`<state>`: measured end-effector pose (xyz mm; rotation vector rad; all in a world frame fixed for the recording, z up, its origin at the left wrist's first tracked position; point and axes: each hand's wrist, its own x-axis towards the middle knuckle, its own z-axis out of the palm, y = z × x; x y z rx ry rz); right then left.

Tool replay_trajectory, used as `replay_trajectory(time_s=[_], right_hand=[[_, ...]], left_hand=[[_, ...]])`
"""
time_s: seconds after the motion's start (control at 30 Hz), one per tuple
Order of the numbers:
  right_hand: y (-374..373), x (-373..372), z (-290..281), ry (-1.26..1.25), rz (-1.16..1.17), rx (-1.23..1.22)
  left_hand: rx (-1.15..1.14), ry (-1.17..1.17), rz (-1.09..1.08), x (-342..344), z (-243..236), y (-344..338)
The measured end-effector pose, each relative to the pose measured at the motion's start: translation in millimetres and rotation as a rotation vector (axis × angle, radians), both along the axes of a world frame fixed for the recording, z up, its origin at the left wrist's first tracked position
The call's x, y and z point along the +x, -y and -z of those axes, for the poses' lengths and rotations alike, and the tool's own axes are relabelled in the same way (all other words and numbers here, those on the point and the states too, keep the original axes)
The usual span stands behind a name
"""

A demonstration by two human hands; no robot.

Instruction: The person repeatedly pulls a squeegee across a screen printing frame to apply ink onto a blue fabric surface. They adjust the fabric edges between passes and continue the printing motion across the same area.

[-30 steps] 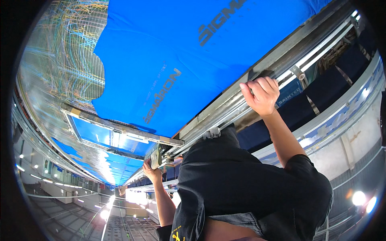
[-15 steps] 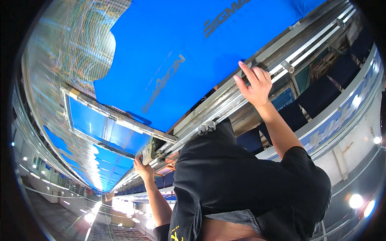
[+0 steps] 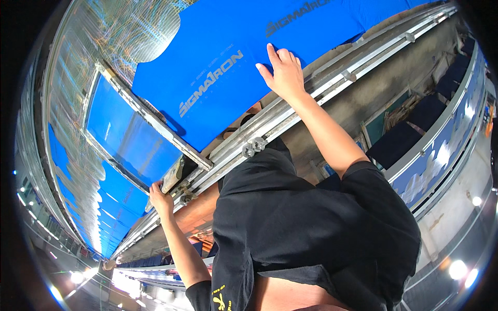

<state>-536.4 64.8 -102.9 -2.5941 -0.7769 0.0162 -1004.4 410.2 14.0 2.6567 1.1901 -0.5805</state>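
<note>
The left hand (image 3: pixel 162 201), fingers bent, meets the lower corner of a rectangular, worn, pale-edged frame (image 3: pixel 148 112); its grip cannot be told. Right of the frame, the empty right hand (image 3: pixel 286 78), half open, forefinger extended, overlaps flat, printed blue fabric (image 3: pixel 223 31).

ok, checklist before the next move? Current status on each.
1. Right hand free of any load: ok, nothing visible in it.
2. Right hand clear of the frame: ok, apart from it.
3. Left hand at the frame's near end: ok.
4. Left-hand grip secure: cannot tell, fingers partly hidden.
5. Blue cloth smooth around the grey print: ok, looks flat.
6. Frame fully seated: cannot tell from this angle.
</note>
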Motion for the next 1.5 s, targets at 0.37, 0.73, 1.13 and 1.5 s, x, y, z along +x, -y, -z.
replay_trajectory(time_s=[0.37, 0.73, 1.13, 1.5], right_hand=[[-2.5, -1.5, 3.4, -0.075, -0.005, -0.088], [-4.6, -1.0, -3.5, -0.129, 0.000, -0.090], [-3.6, -12.2, -13.0, -0.109, 0.002, -0.061], [-78.9, -141.0, -67.8, -0.420, -0.489, 0.306]], left_hand=[[0.008, 0.029, -0.029, -7.3, 2.1, 8.5], [-0.009, 0.057, -0.011, -4.9, -1.3, 8.3], [-0.005, 0.054, 0.002, -12.7, 3.4, 9.4], [-0.052, 0.107, -0.014, -69.6, -23.7, -24.6]])
